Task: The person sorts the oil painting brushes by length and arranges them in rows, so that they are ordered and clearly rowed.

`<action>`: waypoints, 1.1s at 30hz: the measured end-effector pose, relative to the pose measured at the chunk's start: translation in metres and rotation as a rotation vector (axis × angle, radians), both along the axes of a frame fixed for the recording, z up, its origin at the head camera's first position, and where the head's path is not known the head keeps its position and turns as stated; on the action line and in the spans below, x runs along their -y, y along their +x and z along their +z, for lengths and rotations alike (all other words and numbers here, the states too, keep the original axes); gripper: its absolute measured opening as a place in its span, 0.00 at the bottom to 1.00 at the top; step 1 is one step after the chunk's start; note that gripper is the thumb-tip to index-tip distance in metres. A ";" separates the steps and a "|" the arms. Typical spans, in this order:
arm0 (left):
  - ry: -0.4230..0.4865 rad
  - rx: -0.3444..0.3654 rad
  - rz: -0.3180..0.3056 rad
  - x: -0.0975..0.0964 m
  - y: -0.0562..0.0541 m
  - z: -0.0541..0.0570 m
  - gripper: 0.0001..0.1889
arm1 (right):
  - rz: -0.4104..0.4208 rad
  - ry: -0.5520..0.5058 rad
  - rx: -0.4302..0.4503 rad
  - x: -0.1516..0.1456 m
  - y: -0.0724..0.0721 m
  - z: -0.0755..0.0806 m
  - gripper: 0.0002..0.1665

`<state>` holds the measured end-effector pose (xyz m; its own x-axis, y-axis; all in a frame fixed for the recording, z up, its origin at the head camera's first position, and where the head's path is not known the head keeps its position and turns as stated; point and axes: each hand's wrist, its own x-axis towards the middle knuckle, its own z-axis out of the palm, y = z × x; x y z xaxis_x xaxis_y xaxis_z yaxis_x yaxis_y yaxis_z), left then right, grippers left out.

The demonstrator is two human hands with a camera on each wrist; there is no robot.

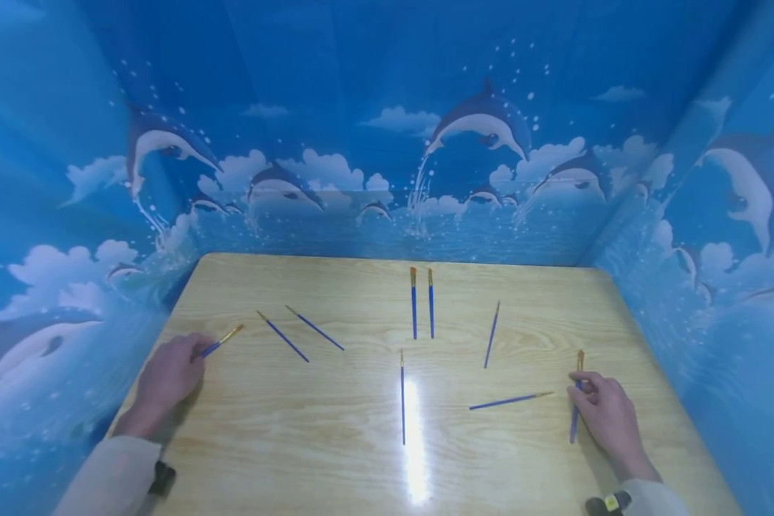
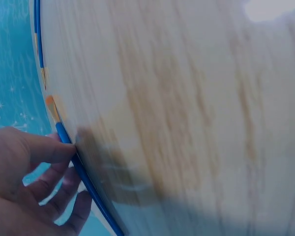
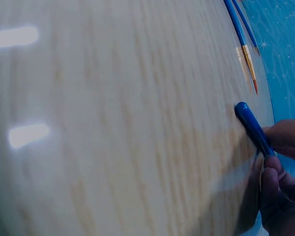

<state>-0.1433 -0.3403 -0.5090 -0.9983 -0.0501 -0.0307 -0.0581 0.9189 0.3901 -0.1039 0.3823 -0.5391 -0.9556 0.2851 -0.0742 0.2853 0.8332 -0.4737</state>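
Note:
At the left side of the wooden table, my left hand pinches a blue paintbrush with a gold ferrule, its bristles pointing away to the right. In the left wrist view this paintbrush runs along the table's edge, with the thumb and fingertips at its handle. My right hand pinches another blue paintbrush near the right edge, bristles toward the far side. The right wrist view shows its rounded handle end emerging from between the fingers; the bristles are hidden there.
Several more blue paintbrushes lie apart on the table: a slanted pair at left, an upright pair at the back, one in the middle, and two at right. Blue dolphin-printed curtains surround the table.

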 end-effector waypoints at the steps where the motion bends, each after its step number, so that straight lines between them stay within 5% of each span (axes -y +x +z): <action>1: 0.004 -0.006 -0.012 0.001 0.000 0.000 0.20 | 0.000 0.002 0.001 0.000 0.000 0.000 0.25; 14: 0.069 -0.052 -0.166 0.013 -0.004 -0.004 0.13 | -0.007 0.001 0.006 0.000 -0.001 0.000 0.25; 24: 0.020 0.055 -0.041 0.011 -0.004 0.001 0.10 | 0.004 0.005 -0.012 -0.001 0.000 -0.002 0.24; 33: 0.030 0.034 -0.042 0.012 -0.001 0.000 0.09 | 0.003 0.000 -0.012 -0.002 0.001 -0.002 0.24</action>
